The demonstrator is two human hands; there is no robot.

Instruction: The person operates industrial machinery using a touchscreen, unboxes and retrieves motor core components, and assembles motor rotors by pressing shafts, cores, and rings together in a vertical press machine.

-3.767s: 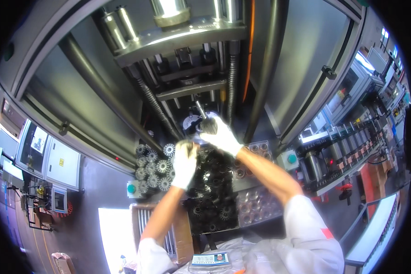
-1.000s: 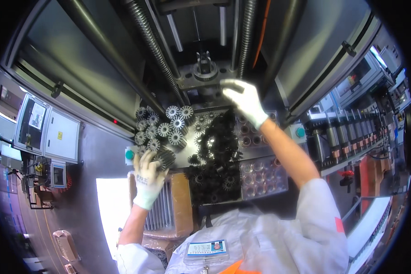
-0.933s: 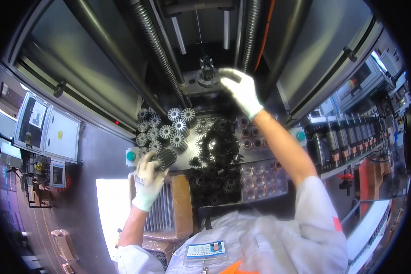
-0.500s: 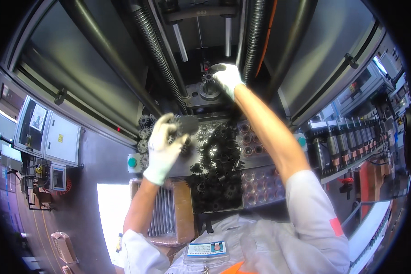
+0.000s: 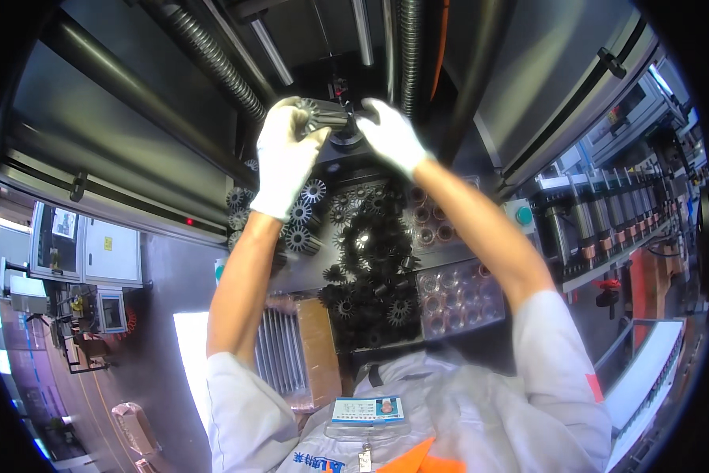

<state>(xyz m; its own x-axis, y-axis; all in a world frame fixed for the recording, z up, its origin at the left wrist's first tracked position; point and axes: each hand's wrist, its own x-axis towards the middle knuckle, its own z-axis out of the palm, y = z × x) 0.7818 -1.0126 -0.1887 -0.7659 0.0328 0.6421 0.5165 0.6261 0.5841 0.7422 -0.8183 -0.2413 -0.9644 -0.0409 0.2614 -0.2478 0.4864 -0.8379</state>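
My left hand (image 5: 285,154), in a white glove, grips a slotted metal core (image 5: 327,118) with a star-shaped end, held tilted in front of the press. My right hand (image 5: 394,138), also gloved, is just right of the core, its thumb and fingers apart with nothing visible between them. Below and between the hands is a round metal fixture (image 5: 346,140), partly hidden by the core. Several similar slotted cores (image 5: 299,213) stand on the table beside my left forearm. Dark toothed discs (image 5: 378,260) lie heaped in the middle of the table.
Clear trays of copper-coloured ring parts (image 5: 457,303) lie at the right, near a green button (image 5: 524,214). A cardboard box (image 5: 319,347) of metal rods (image 5: 279,347) sits at the near left. Dark posts (image 5: 145,87) and ribbed hoses (image 5: 212,59) flank the press.
My left hand has moved forward and up from above the table to the fixture, carrying the core. My right hand has drawn back slightly from the toothed piece at the fixture, fingers parted.
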